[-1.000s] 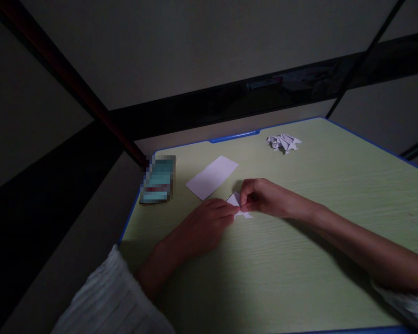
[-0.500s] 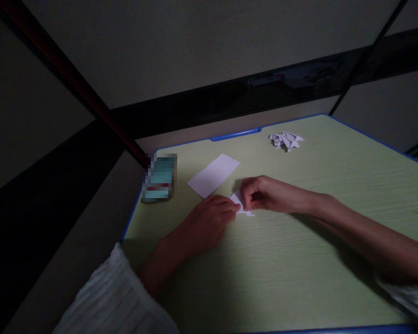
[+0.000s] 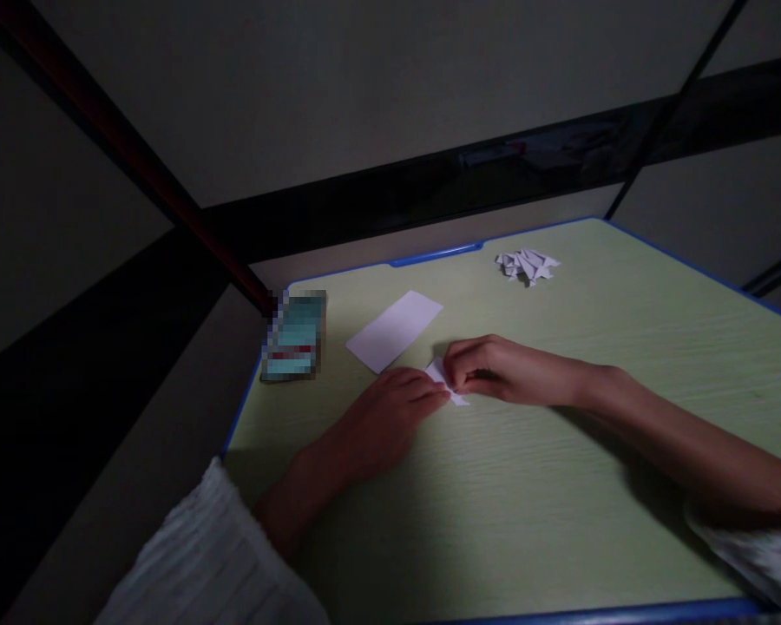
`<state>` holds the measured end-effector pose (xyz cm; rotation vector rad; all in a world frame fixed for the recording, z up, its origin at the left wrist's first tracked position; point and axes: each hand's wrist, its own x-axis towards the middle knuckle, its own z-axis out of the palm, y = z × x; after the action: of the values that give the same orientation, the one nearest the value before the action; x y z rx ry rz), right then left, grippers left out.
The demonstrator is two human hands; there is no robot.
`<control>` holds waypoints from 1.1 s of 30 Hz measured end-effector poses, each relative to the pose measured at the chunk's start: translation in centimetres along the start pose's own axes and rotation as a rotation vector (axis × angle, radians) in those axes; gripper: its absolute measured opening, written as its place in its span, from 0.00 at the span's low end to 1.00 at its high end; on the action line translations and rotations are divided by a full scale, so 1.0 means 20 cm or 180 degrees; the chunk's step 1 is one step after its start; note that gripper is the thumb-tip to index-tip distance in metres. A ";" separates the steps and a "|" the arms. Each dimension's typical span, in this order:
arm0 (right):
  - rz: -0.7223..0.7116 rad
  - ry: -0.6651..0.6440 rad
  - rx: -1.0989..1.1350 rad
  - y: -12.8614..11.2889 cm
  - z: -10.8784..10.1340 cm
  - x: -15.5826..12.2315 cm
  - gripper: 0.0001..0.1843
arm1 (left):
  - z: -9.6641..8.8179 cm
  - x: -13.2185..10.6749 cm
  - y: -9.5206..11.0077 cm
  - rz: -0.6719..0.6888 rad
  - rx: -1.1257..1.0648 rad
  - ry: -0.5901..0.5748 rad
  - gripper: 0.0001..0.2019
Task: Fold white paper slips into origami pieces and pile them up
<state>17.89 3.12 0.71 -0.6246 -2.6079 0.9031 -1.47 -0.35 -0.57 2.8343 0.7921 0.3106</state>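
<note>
The paper (image 3: 436,371) lies on the table (image 3: 560,503) between 2 sets of fingertips, its far corner and a near tip showing. The left hand (image 3: 387,424) has its fingers together, their tips at its near-left side. The right hand (image 3: 495,369) curls its fingers close to the thumb, over its right side. Whether either pinches it, I cannot tell. The sheet (image 3: 394,332) lies flat just beyond.

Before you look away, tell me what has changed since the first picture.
The left hand has edged slightly right over the small folded paper, covering more of its near side. The right hand stays at the paper. The flat sheet and white paper pile stayed put.
</note>
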 end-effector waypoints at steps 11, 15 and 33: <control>0.0472 0.0153 0.0541 0.02 0.01 0.02 0.06 | 0.00 0.02 -0.02 -0.0120 -0.0425 0.0189 0.16; 0.0496 0.0231 0.0633 0.03 0.02 0.02 0.06 | 0.01 0.01 -0.05 -0.0089 -0.0666 0.0315 0.16; 0.0327 0.0111 0.0448 0.02 0.02 0.02 0.08 | 0.01 0.00 -0.06 -0.0092 -0.0805 0.0389 0.15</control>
<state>17.49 3.44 0.28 -0.7344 -2.4746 1.0862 -2.06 0.67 -1.04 2.5853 0.7567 0.5430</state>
